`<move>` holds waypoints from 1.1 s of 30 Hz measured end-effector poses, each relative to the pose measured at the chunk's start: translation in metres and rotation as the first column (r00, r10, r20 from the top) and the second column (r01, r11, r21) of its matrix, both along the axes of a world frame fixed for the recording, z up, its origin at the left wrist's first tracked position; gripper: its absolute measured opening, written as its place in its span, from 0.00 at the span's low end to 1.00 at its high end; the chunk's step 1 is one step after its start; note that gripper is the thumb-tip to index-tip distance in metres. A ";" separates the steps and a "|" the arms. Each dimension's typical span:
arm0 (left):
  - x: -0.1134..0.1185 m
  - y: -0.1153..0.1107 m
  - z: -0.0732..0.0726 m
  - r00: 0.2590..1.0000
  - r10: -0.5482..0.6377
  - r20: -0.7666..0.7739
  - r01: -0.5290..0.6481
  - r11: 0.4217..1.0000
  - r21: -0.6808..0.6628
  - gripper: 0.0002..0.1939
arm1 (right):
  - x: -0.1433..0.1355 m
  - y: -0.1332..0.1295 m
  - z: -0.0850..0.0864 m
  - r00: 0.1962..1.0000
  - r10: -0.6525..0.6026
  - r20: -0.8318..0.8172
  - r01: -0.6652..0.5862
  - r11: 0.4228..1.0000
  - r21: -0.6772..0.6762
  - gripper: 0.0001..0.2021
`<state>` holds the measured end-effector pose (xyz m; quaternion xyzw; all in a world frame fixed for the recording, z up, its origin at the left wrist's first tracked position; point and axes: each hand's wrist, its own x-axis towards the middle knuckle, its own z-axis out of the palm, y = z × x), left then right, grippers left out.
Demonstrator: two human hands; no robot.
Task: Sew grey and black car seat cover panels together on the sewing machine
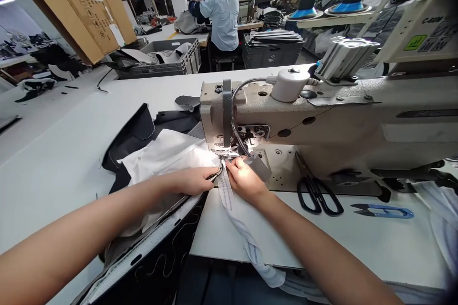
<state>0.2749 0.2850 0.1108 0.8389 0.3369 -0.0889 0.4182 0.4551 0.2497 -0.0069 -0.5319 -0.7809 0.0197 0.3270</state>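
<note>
A sewing machine stands over the work, its lamp lighting the presser foot. Close to the needle area, my left hand is closed on the edge of the fabric piece, which has a white layer, dark parts and a black quilted side. My right hand pinches a white striped tape just right of the foot. That tape runs from the foot down over the table's front edge. Both hands' fingertips are partly hidden around the foot.
Black-handled scissors and blue thread snips lie right of my right forearm. Grey crates stand behind the table, with a cardboard box at left. A person in a light blue shirt works farther back.
</note>
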 end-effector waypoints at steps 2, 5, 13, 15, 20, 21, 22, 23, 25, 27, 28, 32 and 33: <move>-0.003 -0.004 -0.005 0.991 0.073 0.110 -0.056 0.987 -0.154 0.26 | -0.003 0.000 0.003 1.000 -0.008 0.003 0.008 1.000 -0.012 0.13; -0.003 -0.010 -0.021 0.957 0.195 0.217 -0.140 0.960 -0.241 0.27 | -0.004 -0.002 0.005 1.000 0.000 0.001 0.000 1.000 -0.016 0.13; 0.002 -0.020 -0.044 0.864 0.369 0.342 -0.257 0.908 -0.330 0.29 | -0.010 -0.002 -0.001 0.999 0.045 -0.007 -0.045 0.999 -0.001 0.15; 0.002 -0.022 -0.044 0.848 0.404 0.342 -0.285 0.893 -0.349 0.30 | -0.010 -0.004 0.001 0.997 0.026 0.073 -0.025 1.000 -0.015 0.16; 0.005 -0.026 -0.044 0.817 0.471 0.332 -0.333 0.856 -0.396 0.33 | -0.008 -0.009 0.008 0.976 -0.023 0.216 0.029 0.999 -0.025 0.18; 0.005 -0.027 -0.045 0.808 0.487 0.333 -0.346 0.848 -0.401 0.33 | -0.008 -0.009 0.009 0.970 -0.022 0.241 0.030 0.999 -0.032 0.18; 0.006 -0.027 -0.047 0.796 0.504 0.334 -0.359 0.839 -0.409 0.34 | -0.009 -0.009 0.011 0.963 -0.020 0.269 0.032 0.999 -0.040 0.17; 0.006 -0.028 -0.048 0.787 0.519 0.334 -0.371 0.830 -0.418 0.34 | -0.010 -0.009 0.013 0.956 -0.017 0.294 0.033 0.998 -0.049 0.17; 0.007 -0.030 -0.051 0.776 0.541 0.323 -0.385 0.813 -0.437 0.35 | -0.012 -0.009 0.016 0.946 -0.016 0.325 0.039 0.997 -0.062 0.16; 0.008 -0.030 -0.053 0.773 0.550 0.316 -0.392 0.807 -0.442 0.35 | -0.012 -0.008 0.019 0.939 -0.025 0.344 0.052 0.996 -0.070 0.17; 0.009 -0.030 -0.054 0.774 0.550 0.315 -0.396 0.808 -0.437 0.35 | -0.012 -0.008 0.019 0.935 -0.027 0.353 0.059 0.995 -0.078 0.18; 0.012 -0.023 -0.057 0.790 0.536 0.298 -0.416 0.825 -0.382 0.33 | -0.010 -0.006 0.018 0.933 -0.035 0.359 0.087 0.988 -0.129 0.21; 0.013 -0.021 -0.058 0.800 0.528 0.285 -0.421 0.833 -0.360 0.32 | -0.008 -0.006 0.017 0.938 -0.039 0.346 0.091 0.986 -0.136 0.22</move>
